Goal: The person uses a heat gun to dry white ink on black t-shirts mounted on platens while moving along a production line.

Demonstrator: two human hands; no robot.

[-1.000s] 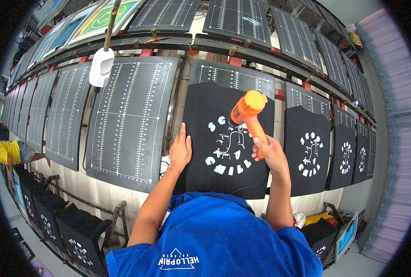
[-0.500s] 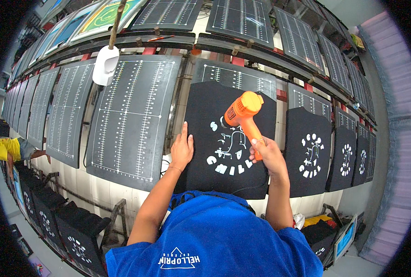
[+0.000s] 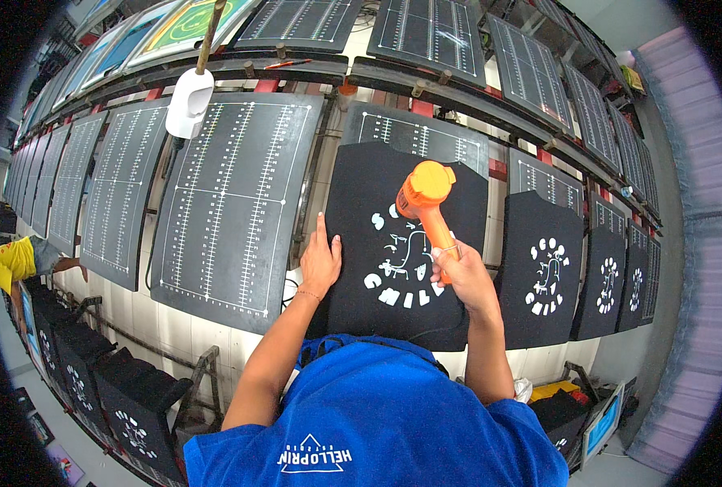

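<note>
An orange heat gun [image 3: 427,188] is in my right hand [image 3: 465,274], whose fingers wrap round its handle. Its head hangs over the upper part of a white print on a black T-shirt [image 3: 357,203], hiding some of the lettering. The shirt lies flat on a dark board [image 3: 462,146] marked with white rulers, which shows above the collar. At the shirt's left edge rests my left hand [image 3: 321,258], fingers stretched out and holding nothing.
More printed black shirts [image 3: 543,215] lie on boards to the right. A bare ruled board [image 3: 219,195] is on my left, with a white holder [image 3: 189,109] on a pole at its top. At far left a person in yellow [image 3: 16,261] bends over a blue-framed screen.
The heat gun has shifted slightly left over the print, and its head has turned a little with my right hand. My left hand stays at the shirt's edge.
</note>
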